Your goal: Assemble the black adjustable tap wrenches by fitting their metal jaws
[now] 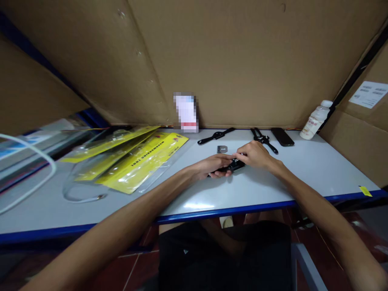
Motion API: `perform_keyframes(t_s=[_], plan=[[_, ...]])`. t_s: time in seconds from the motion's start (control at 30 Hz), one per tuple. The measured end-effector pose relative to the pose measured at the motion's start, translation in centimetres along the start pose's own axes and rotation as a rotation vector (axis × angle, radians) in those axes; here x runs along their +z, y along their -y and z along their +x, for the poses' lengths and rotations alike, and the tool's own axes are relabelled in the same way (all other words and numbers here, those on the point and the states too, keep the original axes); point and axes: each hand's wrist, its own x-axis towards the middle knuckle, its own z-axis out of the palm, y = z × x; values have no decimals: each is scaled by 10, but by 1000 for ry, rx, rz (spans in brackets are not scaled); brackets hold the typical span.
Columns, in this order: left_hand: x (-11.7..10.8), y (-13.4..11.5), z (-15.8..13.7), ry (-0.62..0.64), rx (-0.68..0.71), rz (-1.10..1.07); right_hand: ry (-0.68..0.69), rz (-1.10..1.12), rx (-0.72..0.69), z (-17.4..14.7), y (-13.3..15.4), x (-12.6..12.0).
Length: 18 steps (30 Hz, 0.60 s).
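Just above the table, a black spokeshave (237,164) sits between my two hands, its middle partly covered by fingers. My left hand (214,164) is closed round one handle. With fingers pinched at the tool's metal middle, my right hand (255,154) grips it from the other side; whether it holds a small part there is hidden. A loose flat steel blade (222,149) with a slot lies right behind my left hand. Farther back rests a black spokeshave body (216,136). Another black spokeshave (263,139) lies behind my right hand, partly covered by it.
Yellow blister packs (151,155) and a cable (87,199) are spread at the left. A screen-like object (186,113) leans on the cardboard wall (230,60). A black phone (282,136) and a white bottle (315,121) stand at the back right. The table has a blue edge (212,214).
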Motion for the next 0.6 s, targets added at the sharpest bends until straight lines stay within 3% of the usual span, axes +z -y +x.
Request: perform_keyframes(t_s=[0.4,0.6], plan=[[-3,3,2,11,-11,9,31,271,-12,0,0,-4],[-2,0,0,20,-21,15,26,147,35,-1,-10,-5]])
